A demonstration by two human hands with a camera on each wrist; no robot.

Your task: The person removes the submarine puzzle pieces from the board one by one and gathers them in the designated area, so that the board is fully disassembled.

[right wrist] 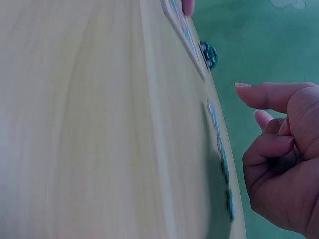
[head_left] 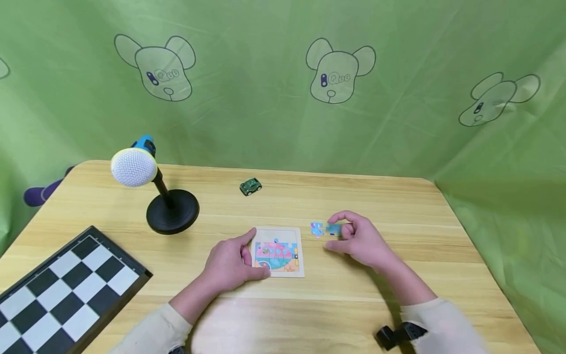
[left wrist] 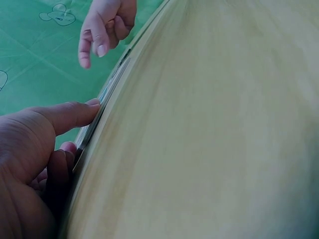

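A small square jigsaw puzzle tray [head_left: 283,234] lies on the table, with joined pink, teal and orange pieces across its lower part and a bare strip above them. My left hand [head_left: 230,263] holds the tray at its left side, thumb on the lower left corner and index finger along the upper left edge. To the right of the tray lie loose blue jigsaw pieces [head_left: 316,229]. Over them hovers my right hand [head_left: 360,241], index finger and thumb spread apart, the other fingers curled in. Nothing shows between them in the right wrist view, where the loose pieces [right wrist: 213,114] lie on the tabletop below.
A small green toy car [head_left: 250,187] stands behind the tray. Farther left is a toy microphone [head_left: 134,167] on a round black stand [head_left: 173,212]. A black and white checkered board [head_left: 66,290] lies at the front left. Green curtain [head_left: 265,123] hangs behind the table.
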